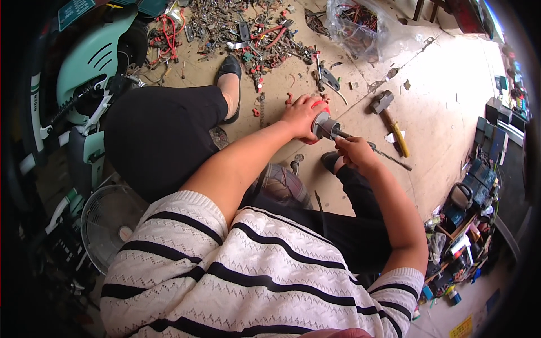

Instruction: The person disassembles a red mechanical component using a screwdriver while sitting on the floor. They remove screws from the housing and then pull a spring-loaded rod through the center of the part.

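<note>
My left hand (304,119) is wrapped round a round red part with a grey metal collar (327,127), above the floor between my feet. My right hand (358,152) is closed in a pinch close to the collar's open end. A dark rod (342,134) runs from the collar into those fingers. Past my right hand sticks out a long, thin ridged rod (395,160); whether it is one piece with the dark rod is hidden. Beyond it, a hammer (383,102) with a yellow-ended handle lies on the floor.
Small scrap parts (265,48) and pliers (276,35) litter the floor ahead. A clear plastic bag (366,34) of wires lies at the far right. A pale green scooter (90,62) and a fan (107,225) stand left. Tools and boxes (462,208) crowd the right side.
</note>
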A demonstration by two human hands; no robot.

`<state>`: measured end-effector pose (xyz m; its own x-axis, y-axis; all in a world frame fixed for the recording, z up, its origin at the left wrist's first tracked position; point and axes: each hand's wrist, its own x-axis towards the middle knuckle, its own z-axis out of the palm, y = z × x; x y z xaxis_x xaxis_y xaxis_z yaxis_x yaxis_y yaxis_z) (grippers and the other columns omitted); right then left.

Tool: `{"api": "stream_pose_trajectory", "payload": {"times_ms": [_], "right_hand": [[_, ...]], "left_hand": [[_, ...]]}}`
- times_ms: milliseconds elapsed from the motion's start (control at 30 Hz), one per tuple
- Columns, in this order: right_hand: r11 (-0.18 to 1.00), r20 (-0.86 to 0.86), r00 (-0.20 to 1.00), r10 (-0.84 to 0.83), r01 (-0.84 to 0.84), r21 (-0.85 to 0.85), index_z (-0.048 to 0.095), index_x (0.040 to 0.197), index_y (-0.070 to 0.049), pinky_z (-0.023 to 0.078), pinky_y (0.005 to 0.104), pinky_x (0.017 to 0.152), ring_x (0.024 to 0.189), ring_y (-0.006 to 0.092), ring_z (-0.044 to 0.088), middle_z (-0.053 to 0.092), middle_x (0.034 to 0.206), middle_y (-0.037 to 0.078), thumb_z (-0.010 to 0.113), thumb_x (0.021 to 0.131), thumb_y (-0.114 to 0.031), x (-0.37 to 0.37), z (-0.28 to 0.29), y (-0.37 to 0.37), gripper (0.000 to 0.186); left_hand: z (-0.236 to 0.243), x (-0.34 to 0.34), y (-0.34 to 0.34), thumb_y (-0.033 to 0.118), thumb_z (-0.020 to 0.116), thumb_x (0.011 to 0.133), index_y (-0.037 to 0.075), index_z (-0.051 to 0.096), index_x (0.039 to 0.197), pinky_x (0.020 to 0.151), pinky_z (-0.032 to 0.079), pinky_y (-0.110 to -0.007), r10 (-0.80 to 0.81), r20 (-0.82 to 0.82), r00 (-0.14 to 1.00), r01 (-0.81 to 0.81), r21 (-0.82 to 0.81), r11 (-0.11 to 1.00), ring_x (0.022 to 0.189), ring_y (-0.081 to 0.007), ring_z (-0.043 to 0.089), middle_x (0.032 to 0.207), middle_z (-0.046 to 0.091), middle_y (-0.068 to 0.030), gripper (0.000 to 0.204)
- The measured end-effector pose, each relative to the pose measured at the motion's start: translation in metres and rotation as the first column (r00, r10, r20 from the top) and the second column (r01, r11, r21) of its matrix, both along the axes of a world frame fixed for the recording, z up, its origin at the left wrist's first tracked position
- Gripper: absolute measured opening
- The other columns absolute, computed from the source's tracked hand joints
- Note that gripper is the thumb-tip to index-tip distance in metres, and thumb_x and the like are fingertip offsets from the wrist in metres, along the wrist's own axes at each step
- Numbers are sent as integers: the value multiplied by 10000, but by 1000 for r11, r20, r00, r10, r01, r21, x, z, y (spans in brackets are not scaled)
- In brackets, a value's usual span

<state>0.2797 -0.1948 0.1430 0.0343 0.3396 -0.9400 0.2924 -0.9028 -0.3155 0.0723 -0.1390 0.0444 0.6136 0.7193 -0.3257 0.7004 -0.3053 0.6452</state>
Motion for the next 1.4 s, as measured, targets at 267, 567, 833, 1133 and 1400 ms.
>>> {"api": "stream_pose_trajectory", "payload": {"times_ms": [267, 567, 833, 1133, 1400], "right_hand": [[-63, 907, 123, 402, -985, 161, 547, 889, -81, 513, 362, 589, 708, 251, 645, 640, 842, 69, 640, 878, -191, -15, 14, -5, 144], [103, 766, 169, 620, -986, 135, 595, 970, -37, 553, 386, 639, 746, 295, 697, 670, 817, 129, 597, 898, -211, -36, 17, 17, 189], [641, 436, 608, 664, -763, 88, 656, 936, -18, 534, 493, 762, 859, 419, 673, 695, 870, 227, 662, 889, -339, -29, 9, 34, 324], [520, 607, 589, 534, -795, 313, 615, 884, -46, 519, 464, 669, 760, 382, 663, 691, 827, 167, 723, 840, -276, 15, 13, 6, 257], [496, 607, 651, 455, -752, 435, 634, 909, -57, 509, 420, 652, 736, 332, 659, 660, 838, 128, 709, 879, -294, 45, -1, -14, 250]], "left_hand": [[1, -2, 8, 323, 905, 514, 267, 424, 1433, 1087, 419, -519, -22, 3, 1000, 22, -34, 999, 1395, -349, 352, 1492, 405, -72, 1039], [-16, -12, -1, 338, 914, 506, 282, 433, 1424, 1061, 441, -524, 49, 8, 999, -48, -68, 996, 1384, -346, 357, 1477, 400, -46, 1038], [-8, -14, 3, 377, 897, 548, 275, 450, 1431, 1047, 449, -522, -36, 30, 999, 36, -4, 999, 1391, -355, 340, 1482, 392, -67, 995], [-11, 2, 3, 401, 905, 560, 292, 290, 1539, 1126, 375, -518, 86, 149, 985, -61, -163, 985, 1426, -409, 295, 1571, 203, -174, 1162], [-49, 23, -13, 589, 814, 693, 136, 352, 1493, 1045, 454, -446, 569, 209, 795, -458, -407, 790, 1273, -375, 524, 1449, 436, -220, 1028]]}}
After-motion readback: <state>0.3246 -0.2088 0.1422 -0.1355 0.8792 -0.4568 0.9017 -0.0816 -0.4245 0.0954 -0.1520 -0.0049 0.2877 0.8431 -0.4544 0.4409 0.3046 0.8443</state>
